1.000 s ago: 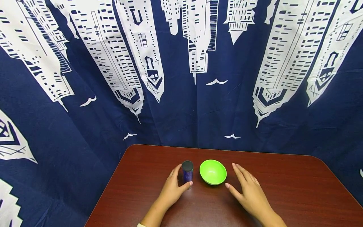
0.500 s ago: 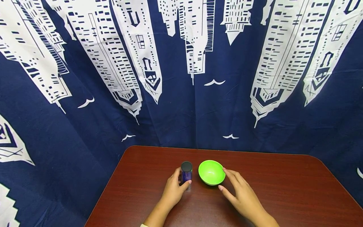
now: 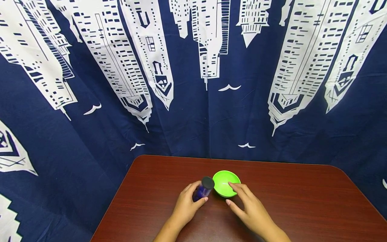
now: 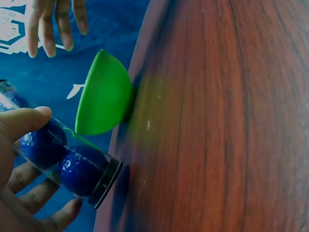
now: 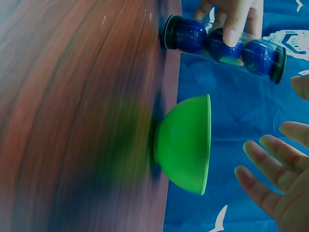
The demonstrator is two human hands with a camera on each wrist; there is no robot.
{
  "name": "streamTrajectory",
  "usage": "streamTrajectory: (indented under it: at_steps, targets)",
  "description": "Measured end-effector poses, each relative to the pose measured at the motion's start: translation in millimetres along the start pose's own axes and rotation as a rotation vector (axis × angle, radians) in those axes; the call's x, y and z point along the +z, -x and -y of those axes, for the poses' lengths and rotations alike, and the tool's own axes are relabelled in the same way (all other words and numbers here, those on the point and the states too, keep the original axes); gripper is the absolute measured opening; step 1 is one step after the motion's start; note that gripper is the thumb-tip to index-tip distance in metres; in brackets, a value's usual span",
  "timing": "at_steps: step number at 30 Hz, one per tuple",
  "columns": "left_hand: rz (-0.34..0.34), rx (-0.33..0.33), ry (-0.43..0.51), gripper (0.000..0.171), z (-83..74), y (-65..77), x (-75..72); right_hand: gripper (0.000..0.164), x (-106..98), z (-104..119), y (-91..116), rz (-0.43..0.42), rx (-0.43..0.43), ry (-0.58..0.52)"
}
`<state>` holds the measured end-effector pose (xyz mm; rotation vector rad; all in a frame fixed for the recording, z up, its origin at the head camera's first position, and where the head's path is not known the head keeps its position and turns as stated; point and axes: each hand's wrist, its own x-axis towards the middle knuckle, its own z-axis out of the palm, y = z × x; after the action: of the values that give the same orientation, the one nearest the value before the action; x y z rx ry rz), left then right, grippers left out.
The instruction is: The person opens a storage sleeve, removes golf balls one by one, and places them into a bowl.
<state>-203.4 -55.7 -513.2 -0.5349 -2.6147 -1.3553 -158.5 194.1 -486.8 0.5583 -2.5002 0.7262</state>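
My left hand (image 3: pixel 185 207) grips a clear tube (image 3: pixel 204 191) with black end caps, its thumb on the near side and fingers behind. Blue balls (image 5: pixel 224 44) fill the tube, stacked in a line. The tube leans with its top toward a bright green bowl (image 3: pixel 222 185), its lower cap (image 4: pixel 105 184) close over the table. Upright on the table, the bowl stands just right of the tube. My right hand (image 3: pixel 252 209) hovers at the bowl's right side, fingers spread and holding nothing; its fingertips overlap the bowl's rim in the head view.
A reddish-brown wooden table (image 3: pixel 302 198) with rounded far corners lies under both hands. Behind it and along its left side hangs a dark blue cloth (image 3: pixel 187 131) printed with white upside-down buildings and birds.
The tube stood upright and now tilts right toward the bowl, with my left hand closed in around it. My right hand has moved left, from beside the bowl to its rim.
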Motion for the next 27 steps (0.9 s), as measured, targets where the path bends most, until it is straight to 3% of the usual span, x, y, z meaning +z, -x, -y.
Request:
streamTrajectory:
  at_steps: [9, 15, 27]
  targets:
    - [0.022, 0.075, -0.043, 0.055, -5.8, 1.7, 3.9, 0.065, 8, 5, -3, -0.033, -0.004, -0.099]
    - [0.019, 0.122, -0.124, 0.056, -5.5, 8.3, 9.8, 0.061, 16, 11, -1, -0.056, -0.022, -0.17]
    - [-0.004, 0.197, -0.239, 0.06, -10.7, 12.0, 16.9, 0.054, 20, 10, 1, -0.076, -0.059, -0.207]
